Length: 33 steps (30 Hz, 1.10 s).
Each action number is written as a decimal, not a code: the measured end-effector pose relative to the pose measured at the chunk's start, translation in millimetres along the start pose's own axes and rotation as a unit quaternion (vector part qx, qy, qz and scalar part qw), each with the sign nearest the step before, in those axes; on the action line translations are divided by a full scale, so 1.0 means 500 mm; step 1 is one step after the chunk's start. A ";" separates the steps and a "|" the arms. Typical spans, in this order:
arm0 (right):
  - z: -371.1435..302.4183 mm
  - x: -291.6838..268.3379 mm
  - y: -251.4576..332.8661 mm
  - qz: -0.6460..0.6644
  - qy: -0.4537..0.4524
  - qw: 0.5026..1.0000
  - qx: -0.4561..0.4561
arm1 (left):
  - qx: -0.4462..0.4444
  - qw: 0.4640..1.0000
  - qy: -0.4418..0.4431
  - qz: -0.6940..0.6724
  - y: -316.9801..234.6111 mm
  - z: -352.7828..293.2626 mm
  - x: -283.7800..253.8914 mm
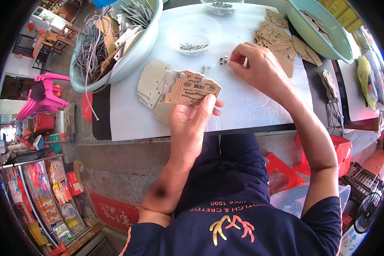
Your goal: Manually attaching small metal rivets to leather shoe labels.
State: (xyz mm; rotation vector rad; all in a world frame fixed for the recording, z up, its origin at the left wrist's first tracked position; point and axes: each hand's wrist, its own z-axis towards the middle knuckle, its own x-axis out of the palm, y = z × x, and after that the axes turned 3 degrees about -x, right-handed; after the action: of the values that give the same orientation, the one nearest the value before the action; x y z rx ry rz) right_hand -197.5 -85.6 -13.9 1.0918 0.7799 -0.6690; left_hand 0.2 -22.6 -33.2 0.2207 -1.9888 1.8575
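A tan, brown-printed tag (195, 93) with a scalloped edge is pinched between the thumb and fingers of my left hand (188, 126). Two small round metal rivets show along the tag's far edge. My right hand (262, 66) hovers over the white sheet, its thumb and fingertips curled together; whether a small piece is between them I cannot make out. Just left of those fingertips lies a little group of metal rivets (224, 60), with a few more silvery pieces (205, 68) nearer the tag. Pale blank plates (150, 85) lie overlapped left of my left hand.
Behind stands a clear bowl (173, 30) of small metal parts. A blue-green basin (151, 36) with grey cords and tags is at the left, another basin (335, 47) at the far right. Tan tags (271, 36) are heaped right of centre; corded tags (329, 87) lie at the right edge.
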 end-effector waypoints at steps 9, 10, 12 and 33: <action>0.027 0.000 -0.020 -0.066 -0.053 0.992 -0.089 | 0.000 1.000 0.004 0.007 0.001 -0.001 0.001; 0.030 0.001 -0.022 -0.066 -0.054 0.992 -0.089 | -0.001 1.000 0.004 0.011 0.001 0.000 0.001; 0.035 0.003 -0.026 -0.078 -0.018 0.989 -0.122 | 0.000 1.000 0.004 0.013 0.002 0.000 0.000; 0.026 -0.026 -0.043 -0.029 -0.008 0.994 -0.102 | -0.009 1.000 -0.019 -0.004 -0.004 0.002 0.009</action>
State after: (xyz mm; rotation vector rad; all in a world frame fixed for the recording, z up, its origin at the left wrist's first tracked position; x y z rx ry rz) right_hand -219.1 -103.5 -10.7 0.8804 0.8499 -0.6320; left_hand -3.2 -23.2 -29.7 0.2597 -2.0259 1.8440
